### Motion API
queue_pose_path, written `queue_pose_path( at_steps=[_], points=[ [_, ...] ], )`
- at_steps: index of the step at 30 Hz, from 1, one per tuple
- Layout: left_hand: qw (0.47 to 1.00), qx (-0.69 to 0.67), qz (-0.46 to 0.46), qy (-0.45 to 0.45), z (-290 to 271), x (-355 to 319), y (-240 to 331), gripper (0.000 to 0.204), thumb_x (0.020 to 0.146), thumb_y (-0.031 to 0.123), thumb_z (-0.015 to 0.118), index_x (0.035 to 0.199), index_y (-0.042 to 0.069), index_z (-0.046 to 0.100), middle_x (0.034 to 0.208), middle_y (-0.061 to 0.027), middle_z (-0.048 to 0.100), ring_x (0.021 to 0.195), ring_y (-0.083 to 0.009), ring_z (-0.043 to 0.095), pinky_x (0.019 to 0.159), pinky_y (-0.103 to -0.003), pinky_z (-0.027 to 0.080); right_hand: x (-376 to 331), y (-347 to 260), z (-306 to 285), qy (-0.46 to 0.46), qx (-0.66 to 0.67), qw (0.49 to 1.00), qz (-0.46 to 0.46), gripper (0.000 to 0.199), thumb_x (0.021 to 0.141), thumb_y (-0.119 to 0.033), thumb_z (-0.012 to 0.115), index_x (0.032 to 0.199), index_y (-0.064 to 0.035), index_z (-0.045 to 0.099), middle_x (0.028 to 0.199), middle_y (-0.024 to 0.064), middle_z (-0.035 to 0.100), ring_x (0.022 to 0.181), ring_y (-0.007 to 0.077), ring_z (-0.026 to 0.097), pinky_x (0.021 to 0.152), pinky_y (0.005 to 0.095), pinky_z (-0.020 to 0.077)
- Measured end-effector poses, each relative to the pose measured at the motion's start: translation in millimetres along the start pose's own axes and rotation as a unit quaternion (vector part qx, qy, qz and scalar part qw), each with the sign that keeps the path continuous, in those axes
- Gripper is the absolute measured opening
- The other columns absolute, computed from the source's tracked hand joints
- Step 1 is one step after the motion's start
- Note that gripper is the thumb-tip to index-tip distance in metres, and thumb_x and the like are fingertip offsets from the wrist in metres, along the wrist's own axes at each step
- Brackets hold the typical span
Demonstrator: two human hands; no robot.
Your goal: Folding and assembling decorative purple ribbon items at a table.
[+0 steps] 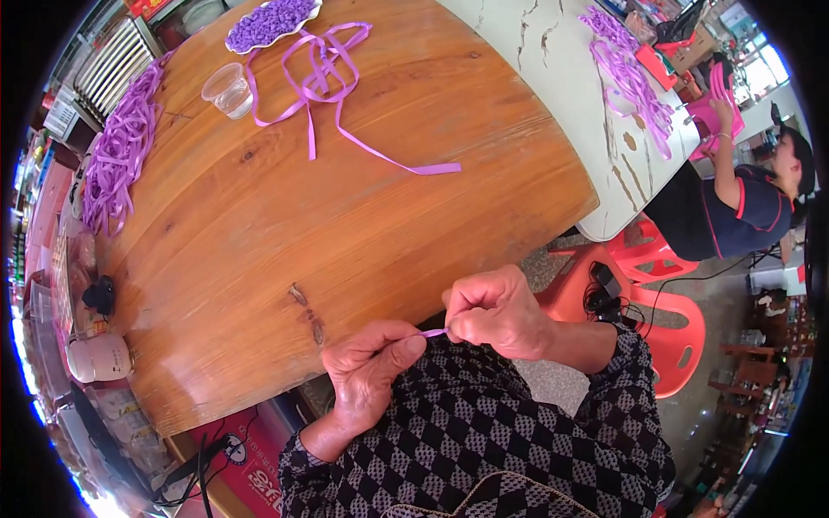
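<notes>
Low in the frame, just right of centre, the left hand (373,367) and right hand (496,312) each pinch one end of a short purple ribbon piece (434,332), fingers closed on it, held off the near edge of the wooden table (285,224); the piece looks light, limp and rather slick, likely best gripped at its ends between fingertips; most of it is hidden by the fingers, so its length and any fold are hard to make out; long ribbon strands (324,82) lie at upper centre beside a clear cup (229,89); a ribbon heap (121,151) at upper left.
</notes>
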State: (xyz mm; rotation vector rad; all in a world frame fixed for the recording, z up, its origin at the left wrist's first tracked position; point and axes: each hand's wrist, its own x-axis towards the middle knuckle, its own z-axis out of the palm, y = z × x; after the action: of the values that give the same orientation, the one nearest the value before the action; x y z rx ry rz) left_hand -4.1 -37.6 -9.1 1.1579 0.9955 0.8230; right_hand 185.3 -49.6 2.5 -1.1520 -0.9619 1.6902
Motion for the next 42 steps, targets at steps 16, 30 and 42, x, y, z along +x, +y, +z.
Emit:
queue_pose_path(
  at_steps=[16,30,42],
  points=[
    [0.996,-0.070,-0.028,0.055,-9,-1,-6,0.007,0.077,0.003,0.067,0.076,-0.004,0.064,0.068,-0.0013,0.062,0.061,-0.0053,0.051,0.055,-0.018,0.039,-12,0,-4,0.053,-0.008,0.989,-0.139,0.011,0.071,0.006,0.047,0.067,0.0040,0.056,0.058,0.0065,0.053,0.050,0.0092,0.042,0.045,0.0223,0.0287],
    [0.977,-0.190,-0.098,-0.002,3,-1,2,0.010,0.078,0.003,0.066,0.084,-0.004,0.063,0.070,-0.0004,0.060,0.058,-0.0025,0.048,0.051,-0.014,0.034,-7,5,-7,0.012,-0.270,0.928,-0.258,0.008,0.081,-0.004,0.060,0.087,0.0022,0.060,0.073,0.0068,0.059,0.063,0.0142,0.053,0.056,0.0252,0.0405],
    [0.986,-0.056,-0.120,-0.099,-21,-6,23,0.017,0.074,0.006,0.069,0.085,-0.006,0.063,0.066,-0.0079,0.061,0.056,-0.0110,0.057,0.049,-0.020,0.045,-9,-43,-30,0.267,-0.076,0.927,-0.253,0.005,0.075,0.003,0.055,0.079,0.0043,0.059,0.073,0.0100,0.059,0.054,0.0101,0.054,0.050,0.0200,0.0399]
  ],
)
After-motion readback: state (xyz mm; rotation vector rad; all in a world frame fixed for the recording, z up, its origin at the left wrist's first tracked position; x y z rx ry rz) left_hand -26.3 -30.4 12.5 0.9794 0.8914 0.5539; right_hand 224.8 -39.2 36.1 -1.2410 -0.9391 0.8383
